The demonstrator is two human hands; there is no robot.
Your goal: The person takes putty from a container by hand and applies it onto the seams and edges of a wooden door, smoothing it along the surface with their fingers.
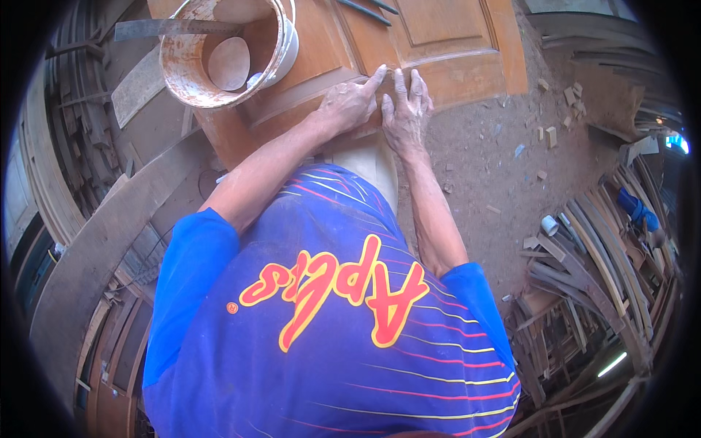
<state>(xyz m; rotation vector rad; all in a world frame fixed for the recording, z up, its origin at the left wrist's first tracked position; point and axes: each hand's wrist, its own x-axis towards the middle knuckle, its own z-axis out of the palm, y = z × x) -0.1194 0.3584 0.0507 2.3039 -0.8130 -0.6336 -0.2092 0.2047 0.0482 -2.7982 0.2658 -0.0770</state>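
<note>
Two bright blue sleeves, on a purple-blue shirt with thin red and yellow stripes (438, 365), fill most of the near view. Past those, both dusty bare hands are at the near edge of a brown panelled wooden door (461, 75), roughly mid-edge. The left hand (349, 104) has its index finger poked forward, the rest curled under, so I honestly can't tell if it's pinching anything. The right hand (409, 120) is right beside it, fingers a bit spread and pointing away over that same edge.

Over by the door's left edge there's a whitish round bucket, brown-smeared inside (182, 69), with a flat grey metal strip (164, 28) across its rim. Farther up the door, toward the far edge, lie two thin dark sticks (363, 11).

Off the door's right edge it's a brown dirt floor (482, 168) with small pale wood offcuts (551, 136), then piled wooden strips (606, 248) way out.
</note>
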